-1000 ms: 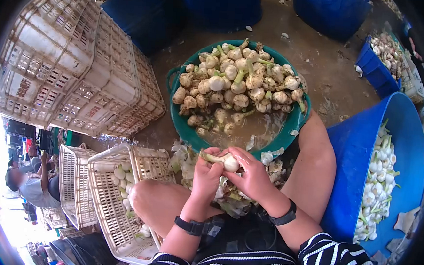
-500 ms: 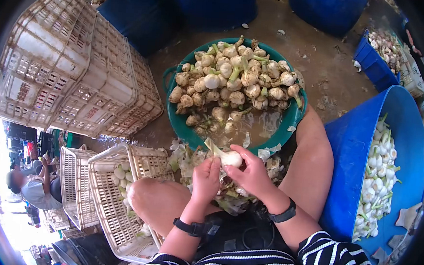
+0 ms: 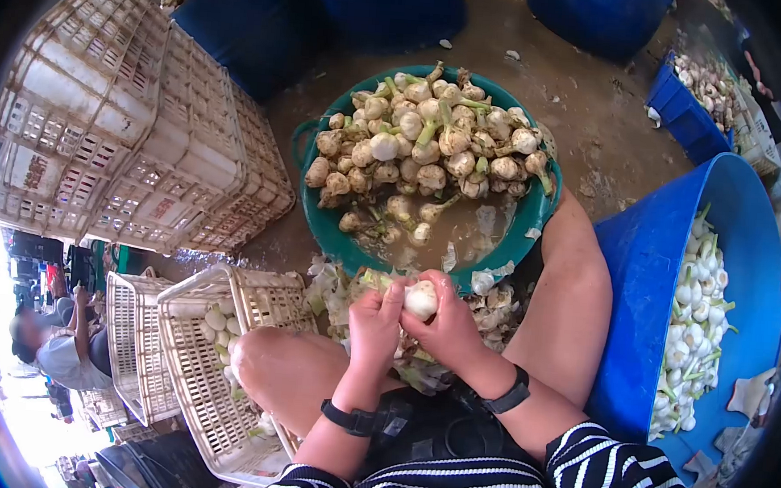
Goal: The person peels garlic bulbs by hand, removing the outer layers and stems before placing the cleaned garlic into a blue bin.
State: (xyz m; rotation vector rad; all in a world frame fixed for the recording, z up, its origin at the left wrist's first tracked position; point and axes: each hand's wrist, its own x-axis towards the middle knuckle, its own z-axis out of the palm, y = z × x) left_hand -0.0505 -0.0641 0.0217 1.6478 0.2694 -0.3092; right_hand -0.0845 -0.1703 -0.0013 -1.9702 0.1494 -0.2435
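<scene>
Both of my hands meet over my lap around one white garlic bulb [image 3: 421, 300]. My right hand [image 3: 451, 326] wraps the bulb from the right, fingers and thumb curled round it. On the other side, the closed fingertips of my left hand [image 3: 373, 325] press at the bulb's left edge. Its rounded face points up toward me, and the stalk is largely hidden. Just beyond stands a green tub [image 3: 315, 230] of muddy water, heaped with soiled garlic bulbs [image 3: 433, 139]. Loose garlic peelings [image 3: 338, 294] lie below the tub and around my hands.
At my right, a blue barrel [image 3: 644, 260] holds cleaned white garlic [image 3: 697, 325]. White plastic crates [image 3: 208, 376] stand at my left, with more crates [image 3: 139, 121] stacked behind. Blue containers [image 3: 387, 11] line the back. A person [image 3: 75, 354] sits at the far left.
The garlic bulb has turned in my hands: its stalk pointed up and left before, and now its rounded face shows. Both hands moved slightly downward. The view shifted a little.
</scene>
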